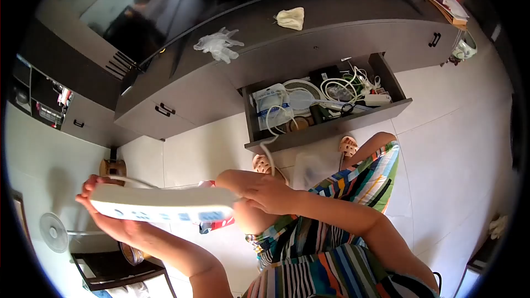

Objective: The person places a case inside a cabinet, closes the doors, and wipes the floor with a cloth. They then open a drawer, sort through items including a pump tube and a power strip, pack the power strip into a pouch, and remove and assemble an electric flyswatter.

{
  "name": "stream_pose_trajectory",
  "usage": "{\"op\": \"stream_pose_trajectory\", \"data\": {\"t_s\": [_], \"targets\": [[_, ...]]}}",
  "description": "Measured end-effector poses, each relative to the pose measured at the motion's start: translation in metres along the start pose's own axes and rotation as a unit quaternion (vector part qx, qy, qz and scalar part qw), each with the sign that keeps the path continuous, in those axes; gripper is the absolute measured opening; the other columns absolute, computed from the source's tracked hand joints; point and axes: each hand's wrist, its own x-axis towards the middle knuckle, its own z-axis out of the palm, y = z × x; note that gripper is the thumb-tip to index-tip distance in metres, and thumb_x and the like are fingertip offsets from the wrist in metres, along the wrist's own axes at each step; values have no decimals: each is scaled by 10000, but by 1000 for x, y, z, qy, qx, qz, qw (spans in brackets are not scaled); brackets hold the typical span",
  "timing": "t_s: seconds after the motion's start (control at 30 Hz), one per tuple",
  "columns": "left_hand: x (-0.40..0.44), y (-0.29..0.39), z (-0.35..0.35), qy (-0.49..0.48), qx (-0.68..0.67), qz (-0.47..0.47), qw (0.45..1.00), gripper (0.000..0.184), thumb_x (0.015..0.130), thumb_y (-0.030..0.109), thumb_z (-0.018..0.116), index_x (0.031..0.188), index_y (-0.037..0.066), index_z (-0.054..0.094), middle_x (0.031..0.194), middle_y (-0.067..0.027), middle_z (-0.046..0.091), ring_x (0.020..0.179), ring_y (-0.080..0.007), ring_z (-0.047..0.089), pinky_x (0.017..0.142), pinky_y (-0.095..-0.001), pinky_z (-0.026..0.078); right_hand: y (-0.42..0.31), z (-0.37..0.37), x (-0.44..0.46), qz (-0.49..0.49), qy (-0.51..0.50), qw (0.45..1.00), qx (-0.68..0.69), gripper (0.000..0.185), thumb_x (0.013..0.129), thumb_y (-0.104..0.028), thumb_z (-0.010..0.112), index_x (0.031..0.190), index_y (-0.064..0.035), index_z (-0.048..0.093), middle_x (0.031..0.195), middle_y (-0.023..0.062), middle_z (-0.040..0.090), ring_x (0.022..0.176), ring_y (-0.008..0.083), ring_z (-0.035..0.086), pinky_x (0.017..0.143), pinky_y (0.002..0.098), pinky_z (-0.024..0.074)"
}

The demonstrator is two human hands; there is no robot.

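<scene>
My left hand is closed around the left end of a long white power strip, held level above the floor. Blue markings run along its near side, blurred. A white cord leaves the strip's left end and passes behind it. My right hand is at my raised knee, close to the strip's right end, with its fingers curled. A white cable comes out of the open drawer and runs to this hand; the exact grip is partly hidden. Tangled cables and a clear plastic packet lie in the drawer.
A dark TV cabinet spans the far side, carrying a clear plastic glove and a cream cloth pouch. On the left are a white fan and a dark rack. A red-and-white package lies below the strip.
</scene>
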Motion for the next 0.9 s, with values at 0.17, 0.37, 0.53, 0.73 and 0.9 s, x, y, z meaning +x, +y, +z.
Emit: {"op": "stream_pose_trajectory", "data": {"t_s": [0.17,0.37,0.53,0.73,0.9], "targets": [[25,-12,17,153,718,128,667,271,850,286,487,731,44,497,704,-42,500,676,-130,474,626,-230,394,-48,-58,4,-59,-56,991,104,166,726,-155,526,841,-36,532,747,121,558,751,232,566,645,339,458],[-2,-53,35,-262,541,-417,682,383,841,368,475,742,1,529,613,-57,529,570,-132,476,538,-245,386,-61,-133,39,-69,171,982,35,149,657,-160,585,753,-71,514,651,58,513,598,222,554,490,312,432],[-20,-70,37,-498,404,-494,587,424,842,426,402,817,26,541,666,-76,541,613,-192,508,592,-271,404,-63,-143,56,-53,96,991,72,130,616,-166,607,680,-82,532,621,40,502,572,238,536,480,337,418],[-21,-77,45,-441,297,-623,573,182,814,100,337,742,-12,462,621,-76,479,700,-233,538,688,-317,431,-36,-137,67,-42,87,991,97,164,578,-123,664,613,-44,525,529,43,492,513,181,524,456,279,400],[-19,-58,26,-368,70,-449,811,252,869,222,372,765,48,522,599,-99,538,627,-269,554,669,-396,419,11,-139,56,105,6,817,567,241,685,-195,671,819,-39,545,652,-13,526,592,51,462,521,229,379]]}}
